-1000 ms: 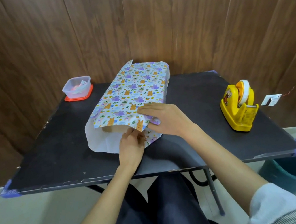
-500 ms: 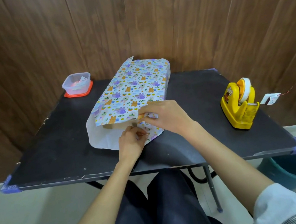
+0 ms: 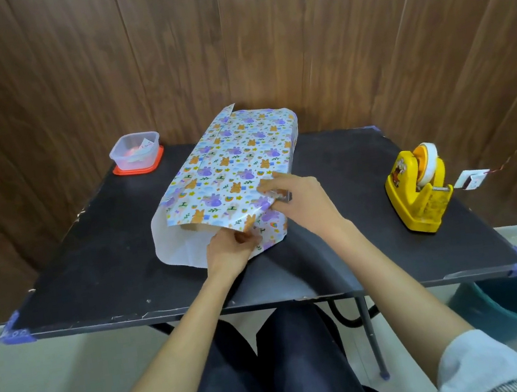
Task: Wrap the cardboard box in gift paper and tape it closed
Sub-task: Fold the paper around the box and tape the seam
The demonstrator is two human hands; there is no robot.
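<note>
At frame centre, our brown cardboard box [image 3: 195, 228] lies inside glossy animal-print gift paper [image 3: 235, 162]. Our left hand [image 3: 229, 254] pinches the near flap and our right hand [image 3: 301, 202] curls its fingers on the top layer's corner, seemingly to crease this open end. The yellow plastic tape dispenser [image 3: 418, 195] waits at right.

Dark wood-panelled wall [image 3: 260, 34] behind a black folding table [image 3: 94, 270], pale tiled floor [image 3: 43, 379] beneath
</note>
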